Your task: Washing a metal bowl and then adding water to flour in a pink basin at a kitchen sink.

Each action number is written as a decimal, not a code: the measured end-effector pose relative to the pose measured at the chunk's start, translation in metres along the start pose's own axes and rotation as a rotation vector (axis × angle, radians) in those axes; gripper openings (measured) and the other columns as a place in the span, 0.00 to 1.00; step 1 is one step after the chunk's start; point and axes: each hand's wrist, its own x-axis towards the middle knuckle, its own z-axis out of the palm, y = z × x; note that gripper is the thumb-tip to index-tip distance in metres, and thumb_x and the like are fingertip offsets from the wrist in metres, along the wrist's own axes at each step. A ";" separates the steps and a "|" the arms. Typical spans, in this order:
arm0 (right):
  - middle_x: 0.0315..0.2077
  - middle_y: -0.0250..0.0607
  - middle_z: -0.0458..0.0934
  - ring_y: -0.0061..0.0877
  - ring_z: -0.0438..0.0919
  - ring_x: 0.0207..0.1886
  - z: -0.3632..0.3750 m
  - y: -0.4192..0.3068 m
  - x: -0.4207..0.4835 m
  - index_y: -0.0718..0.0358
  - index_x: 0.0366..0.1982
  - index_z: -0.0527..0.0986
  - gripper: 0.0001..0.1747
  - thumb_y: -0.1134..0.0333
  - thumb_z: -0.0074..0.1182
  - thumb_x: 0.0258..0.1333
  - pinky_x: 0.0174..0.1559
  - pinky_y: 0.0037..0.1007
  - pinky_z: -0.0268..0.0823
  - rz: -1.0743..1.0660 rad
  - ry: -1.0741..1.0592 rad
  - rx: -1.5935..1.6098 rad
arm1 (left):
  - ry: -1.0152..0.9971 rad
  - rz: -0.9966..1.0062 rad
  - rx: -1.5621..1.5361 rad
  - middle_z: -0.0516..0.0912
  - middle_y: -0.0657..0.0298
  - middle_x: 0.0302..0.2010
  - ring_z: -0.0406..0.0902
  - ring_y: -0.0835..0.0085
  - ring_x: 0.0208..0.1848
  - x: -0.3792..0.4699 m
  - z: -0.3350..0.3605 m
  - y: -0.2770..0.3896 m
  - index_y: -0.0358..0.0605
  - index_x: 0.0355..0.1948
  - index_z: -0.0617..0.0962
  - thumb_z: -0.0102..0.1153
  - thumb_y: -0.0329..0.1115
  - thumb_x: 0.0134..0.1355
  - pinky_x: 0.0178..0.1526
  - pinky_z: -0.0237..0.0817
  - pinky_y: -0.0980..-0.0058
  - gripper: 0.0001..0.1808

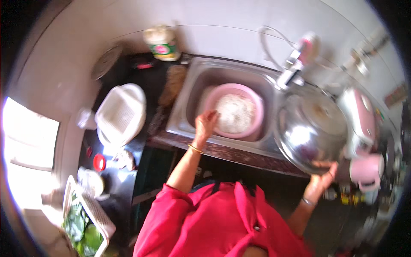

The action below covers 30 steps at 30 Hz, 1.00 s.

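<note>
A pink plastic basin (259,110) sits inside the stainless steel sink (273,135). White, flour-like or grainy stuff (236,112) fills much of it; blur hides what it is exactly. My left hand (207,125) is at the basin's near left rim, fingers bent together; whether they pinch the rim or anything else does not show. To the right, a large shiny metal bowl (308,128) lies with its domed side up, partly over the sink's right side. My right hand (322,181) grips its near edge.
A faucet (290,72) stands behind the sink's right end. Right of the metal bowl are a pink-and-white appliance (361,122) and a pink mug (366,172). Leftward are white plastic baskets (120,112), a plastic jug (162,45), a red lid (99,162) and a basket of green leaves (85,225).
</note>
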 end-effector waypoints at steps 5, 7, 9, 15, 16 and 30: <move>0.17 0.37 0.71 0.23 0.70 0.22 -0.016 -0.027 0.011 0.57 0.30 0.70 0.16 0.51 0.44 0.56 0.36 0.33 0.68 -0.011 -0.121 0.037 | 0.504 -0.245 -0.664 0.74 0.60 0.31 0.73 0.75 0.30 -0.055 -0.082 0.013 0.40 0.38 0.69 0.58 0.37 0.54 0.29 0.68 0.78 0.16; 0.13 0.38 0.70 0.23 0.70 0.21 -0.013 -0.030 0.015 0.58 0.30 0.71 0.17 0.51 0.44 0.56 0.36 0.31 0.67 -0.017 -0.078 0.021 | 0.743 -0.277 -0.734 0.73 0.60 0.30 0.73 0.73 0.28 -0.077 -0.138 -0.025 0.40 0.38 0.67 0.54 0.36 0.56 0.30 0.71 0.75 0.14; 0.24 0.38 0.74 0.23 0.72 0.27 0.018 -0.065 -0.002 0.60 0.37 0.71 0.18 0.52 0.46 0.55 0.40 0.28 0.65 0.073 -0.073 0.031 | 0.911 -0.287 -0.816 0.72 0.54 0.36 0.74 0.66 0.35 -0.092 -0.188 -0.048 0.38 0.43 0.64 0.51 0.36 0.57 0.36 0.72 0.70 0.17; 0.51 0.38 0.64 0.25 0.64 0.52 0.018 -0.079 0.008 0.64 0.50 0.65 0.26 0.54 0.46 0.55 0.54 0.29 0.55 0.163 -0.090 0.189 | 0.837 -0.140 -1.058 0.64 0.45 0.51 0.62 0.53 0.55 -0.088 -0.273 -0.068 0.34 0.50 0.63 0.48 0.37 0.57 0.57 0.59 0.59 0.23; 0.51 0.38 0.64 0.25 0.64 0.52 0.024 -0.081 0.002 0.64 0.50 0.65 0.26 0.54 0.46 0.55 0.54 0.29 0.55 0.158 -0.092 0.195 | 0.834 -0.134 -1.062 0.64 0.45 0.51 0.62 0.53 0.55 -0.088 -0.279 -0.066 0.34 0.50 0.63 0.48 0.37 0.57 0.57 0.59 0.59 0.23; 0.53 0.41 0.63 0.27 0.63 0.54 -0.003 -0.084 0.011 0.66 0.51 0.64 0.28 0.54 0.46 0.55 0.55 0.31 0.55 0.076 -0.083 0.093 | 0.677 0.053 -1.221 0.65 0.46 0.53 0.66 0.55 0.54 -0.048 -0.352 0.025 0.34 0.55 0.60 0.48 0.32 0.58 0.54 0.64 0.66 0.25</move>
